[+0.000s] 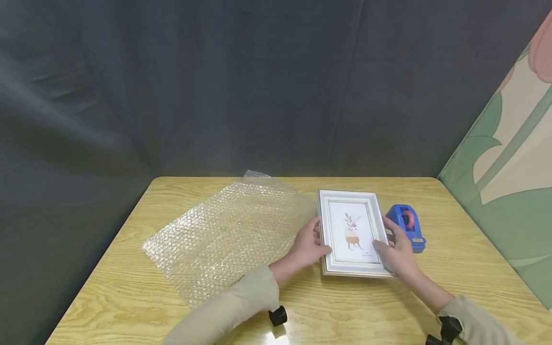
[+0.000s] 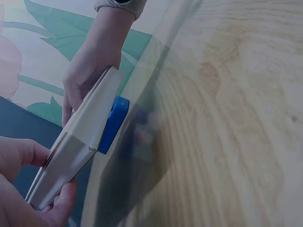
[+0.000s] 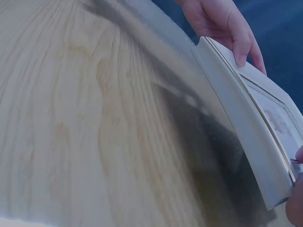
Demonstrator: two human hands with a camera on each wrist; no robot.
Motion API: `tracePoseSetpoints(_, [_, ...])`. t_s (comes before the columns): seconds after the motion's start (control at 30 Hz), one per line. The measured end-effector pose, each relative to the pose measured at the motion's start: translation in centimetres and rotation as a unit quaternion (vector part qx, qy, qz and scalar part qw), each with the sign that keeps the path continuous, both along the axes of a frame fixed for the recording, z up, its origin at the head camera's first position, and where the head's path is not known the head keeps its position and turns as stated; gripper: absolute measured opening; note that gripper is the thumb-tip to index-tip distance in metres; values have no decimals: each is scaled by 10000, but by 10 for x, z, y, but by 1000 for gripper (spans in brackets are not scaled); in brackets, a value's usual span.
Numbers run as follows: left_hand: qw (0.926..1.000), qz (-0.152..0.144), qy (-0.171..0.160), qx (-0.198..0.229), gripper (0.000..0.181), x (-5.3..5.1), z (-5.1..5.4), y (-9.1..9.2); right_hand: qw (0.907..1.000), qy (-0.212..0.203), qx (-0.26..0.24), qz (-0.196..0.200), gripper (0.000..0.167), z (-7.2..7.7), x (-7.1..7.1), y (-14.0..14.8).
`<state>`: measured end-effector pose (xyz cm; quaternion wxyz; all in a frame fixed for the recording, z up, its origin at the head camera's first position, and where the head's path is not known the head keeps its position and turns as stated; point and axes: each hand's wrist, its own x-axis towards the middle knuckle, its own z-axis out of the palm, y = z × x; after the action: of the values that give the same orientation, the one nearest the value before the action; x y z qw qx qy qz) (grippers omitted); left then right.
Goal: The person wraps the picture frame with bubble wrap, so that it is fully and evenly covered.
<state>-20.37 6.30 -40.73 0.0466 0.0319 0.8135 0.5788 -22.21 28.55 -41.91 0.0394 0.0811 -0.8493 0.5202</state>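
Observation:
A white picture frame (image 1: 351, 274) with a plant print inside is held between both hands, face up and raised off the table, its shadow falling below it in the wrist views. My left hand (image 1: 307, 244) grips its left edge, thumb on the front and fingers underneath. On the opposite edge my right hand (image 1: 397, 249) grips in the same way, thumb over the front. A sheet of bubble wrap (image 1: 233, 225) lies flat to the left of the frame. Close behind the right hand stands a blue tape dispenser (image 1: 414, 235) with a reddish roll.
Everything is over a light wooden table (image 1: 457, 258). A dark curtain (image 1: 276, 86) hangs along its back and left side. To the right stands a panel with a flower pattern (image 1: 517, 158). One corner of the bubble wrap reaches the table's back edge.

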Motion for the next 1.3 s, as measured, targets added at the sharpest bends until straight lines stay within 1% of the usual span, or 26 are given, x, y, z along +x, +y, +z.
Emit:
tracePoseSetpoints(0.2, [10000, 19, -6, -65, 84, 3, 14, -22, 9995, -162, -160, 209, 65, 10, -3, -18])
tracePoseSetpoints(0.3, [10000, 28, 30, -76, 85, 5, 18, -34, 9987, -254, -296, 331, 66, 13, -5, -29])
tracePoseSetpoints(0.4, [9999, 108, 22, -74, 85, 5, 18, -46, 9977, -331, -406, 423, 66, 16, -8, -41])
tracePoseSetpoints(0.5, [9997, 235, 5, -112, 85, 6, 16, -58, 9973, -355, -415, 483, 65, 20, -11, -54])
tracePoseSetpoints(0.63, [9992, 354, -19, -190, 86, 6, 16, -75, 9956, -538, -518, 559, 67, 24, -15, -73])
tracePoseSetpoints(0.8, [9986, 411, -81, -321, 85, 6, 14, -101, 9902, -786, -881, 742, 67, 24, -15, -96])
tracePoseSetpoints(0.93, [9982, 492, -122, -333, 83, 9, 10, -122, 9855, -861, -1123, 932, 66, 23, -12, -114])
tracePoseSetpoints(1.1, [9978, 630, -158, -156, 81, 16, 10, -145, 9822, -869, -1184, 1171, 67, 23, -11, -132])
tracePoseSetpoints(1.3, [9971, 717, -263, 63, 80, 23, 13, -166, 9759, -934, -1375, 1413, 68, 20, -11, -146])
